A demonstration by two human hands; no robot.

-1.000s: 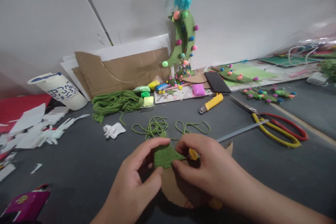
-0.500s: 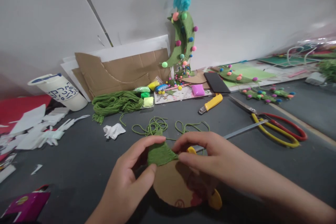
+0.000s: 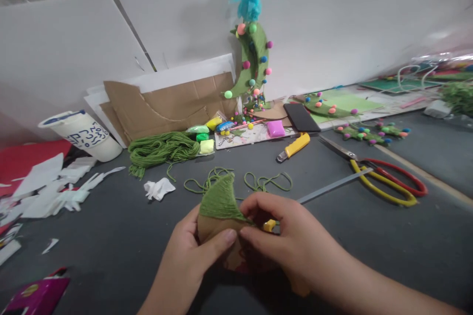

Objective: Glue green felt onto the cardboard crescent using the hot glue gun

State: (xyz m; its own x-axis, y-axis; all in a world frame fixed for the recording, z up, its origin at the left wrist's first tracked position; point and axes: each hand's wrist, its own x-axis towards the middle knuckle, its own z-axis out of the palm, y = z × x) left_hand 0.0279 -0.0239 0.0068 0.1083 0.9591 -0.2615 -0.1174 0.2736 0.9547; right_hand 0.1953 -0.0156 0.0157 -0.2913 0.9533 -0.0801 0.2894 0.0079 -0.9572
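My left hand [image 3: 195, 251] grips a curved brown cardboard piece [image 3: 212, 228] from the left, thumb on its front face. Tightly wound green yarn [image 3: 219, 201] covers the pointed upper part of the cardboard; the lower part is bare, with some red on it. At the right edge of the winding, my right hand [image 3: 295, 229] pinches the green yarn between thumb and fingers. Just behind the piece, loose loops of green yarn [image 3: 268, 180] lie on the dark table. A yellow object [image 3: 270, 225] shows partly behind my right fingers; I cannot tell what it is.
Large red-and-yellow-handled scissors [image 3: 384, 177] and a grey strip [image 3: 328, 187] lie to the right. Behind are a yellow utility knife [image 3: 294, 147], a black phone [image 3: 301, 117], a green yarn skein [image 3: 162, 150] and a pompom-decorated green crescent [image 3: 263, 54]. A white cup [image 3: 88, 135] stands left.
The cardboard piece has tilted up towards upright, showing more of the wound green yarn. My left thumb has moved across its front, and my right hand has shifted slightly left.
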